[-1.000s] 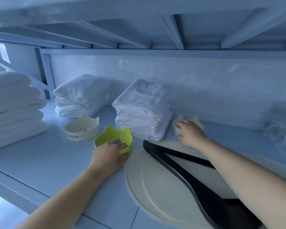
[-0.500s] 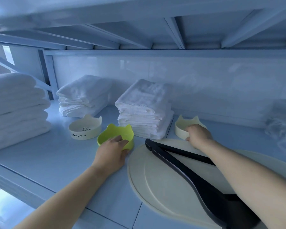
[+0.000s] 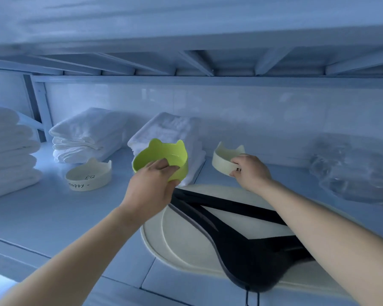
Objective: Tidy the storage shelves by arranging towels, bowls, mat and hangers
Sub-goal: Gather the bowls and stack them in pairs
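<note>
Now both bowls are up off the shelf (image 3: 53,217), where they sat a moment ago. The left hand (image 3: 152,191) pinches the green bowl (image 3: 159,151) by its rim, just in front of the towels (image 3: 175,129). The right hand (image 3: 250,171) grips the cream bowl (image 3: 221,161). Stacking them looks like the next job.

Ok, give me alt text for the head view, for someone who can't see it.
A person's left grip holds a green bowl tilted above a shelf, and the right grip holds a cream bowl by its rim. Nearer the camera a black hanger lies on a pale mat; folded towels and a third bowl sit further left.
</note>
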A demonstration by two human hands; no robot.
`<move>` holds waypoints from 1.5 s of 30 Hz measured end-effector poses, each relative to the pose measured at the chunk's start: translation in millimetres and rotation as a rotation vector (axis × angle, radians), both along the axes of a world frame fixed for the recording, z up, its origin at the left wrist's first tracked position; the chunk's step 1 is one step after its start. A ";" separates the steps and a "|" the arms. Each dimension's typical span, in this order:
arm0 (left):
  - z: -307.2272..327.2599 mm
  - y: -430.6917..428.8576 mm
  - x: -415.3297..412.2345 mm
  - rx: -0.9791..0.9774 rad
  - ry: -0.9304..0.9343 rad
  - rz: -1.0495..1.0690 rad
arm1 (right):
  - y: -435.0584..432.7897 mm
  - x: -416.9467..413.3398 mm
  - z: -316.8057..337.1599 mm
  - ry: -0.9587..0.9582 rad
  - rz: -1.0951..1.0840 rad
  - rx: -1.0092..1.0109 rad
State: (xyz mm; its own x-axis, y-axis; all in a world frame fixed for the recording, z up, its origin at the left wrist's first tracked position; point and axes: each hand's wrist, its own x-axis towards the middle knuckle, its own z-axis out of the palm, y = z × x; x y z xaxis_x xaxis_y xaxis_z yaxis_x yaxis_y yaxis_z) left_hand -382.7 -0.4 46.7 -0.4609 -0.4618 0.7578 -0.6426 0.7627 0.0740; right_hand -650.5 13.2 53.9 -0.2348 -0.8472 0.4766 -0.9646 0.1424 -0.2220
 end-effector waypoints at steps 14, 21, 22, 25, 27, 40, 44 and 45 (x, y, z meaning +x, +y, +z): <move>12.9 101.6 -174.0 0.005 -0.022 -0.304 | 194.6 -115.1 -6.2 0.100 -0.091 -0.056; 10.0 159.6 -247.5 0.062 -0.032 -0.408 | 274.4 -169.3 -29.6 0.064 -0.214 -0.006; 8.9 167.1 -255.5 0.068 -0.034 -0.413 | 281.5 -175.6 -33.5 0.057 -0.223 -0.001; 4.6 184.7 -277.1 0.075 -0.055 -0.425 | 296.7 -190.6 -41.6 0.026 -0.241 0.007; 2.6 193.4 -288.1 0.088 -0.076 -0.432 | 301.0 -198.3 -44.9 0.013 -0.230 0.021; -8.2 206.1 -331.4 0.167 -0.125 -0.331 | 271.1 -220.6 -57.5 0.072 -0.123 0.136; -9.1 202.6 -342.4 0.147 -0.086 -0.295 | 261.2 -227.5 -58.5 0.032 -0.123 0.081; -10.2 202.9 -345.2 0.137 -0.073 -0.288 | 260.6 -228.8 -60.5 0.012 -0.120 0.063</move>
